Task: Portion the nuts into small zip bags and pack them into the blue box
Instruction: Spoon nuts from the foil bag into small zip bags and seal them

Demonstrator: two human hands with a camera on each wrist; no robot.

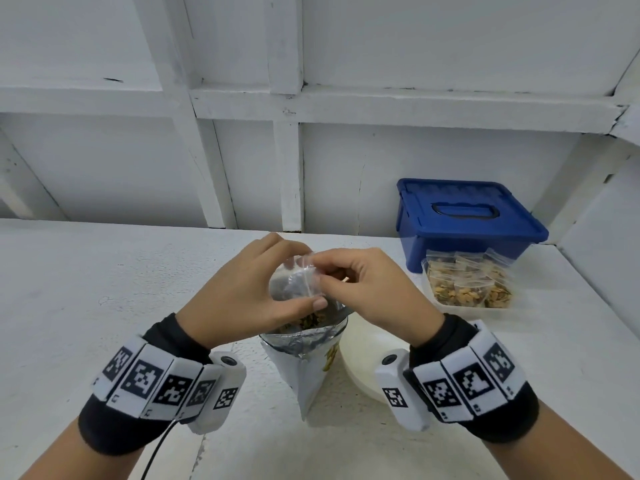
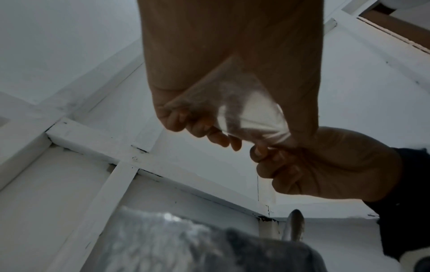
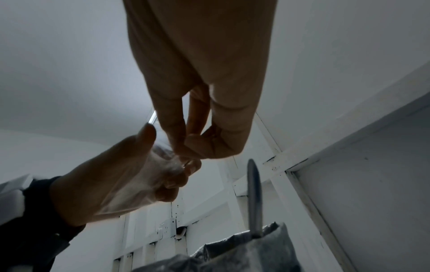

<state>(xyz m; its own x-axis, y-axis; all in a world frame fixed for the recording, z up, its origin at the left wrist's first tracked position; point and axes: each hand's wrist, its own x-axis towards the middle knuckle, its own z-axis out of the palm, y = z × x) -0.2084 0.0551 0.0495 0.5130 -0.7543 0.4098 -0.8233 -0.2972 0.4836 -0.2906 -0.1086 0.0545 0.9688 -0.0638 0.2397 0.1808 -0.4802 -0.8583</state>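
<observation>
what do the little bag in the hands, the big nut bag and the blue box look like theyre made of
Small zip bag: thin clear plastic film; the fingers show through it and it crumples. Big nut bag: seemingly foil-lined, going by its silvery, creased inner face at the open mouth. Blue box: rigid moulded plastic, glossy, with a handle recess in the lid.

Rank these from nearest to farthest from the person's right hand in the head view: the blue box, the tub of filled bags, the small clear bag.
1. small clear bag, pinched by the right hand itself
2. tub of filled bags, to its right
3. blue box, behind the tub, by the wall
</observation>
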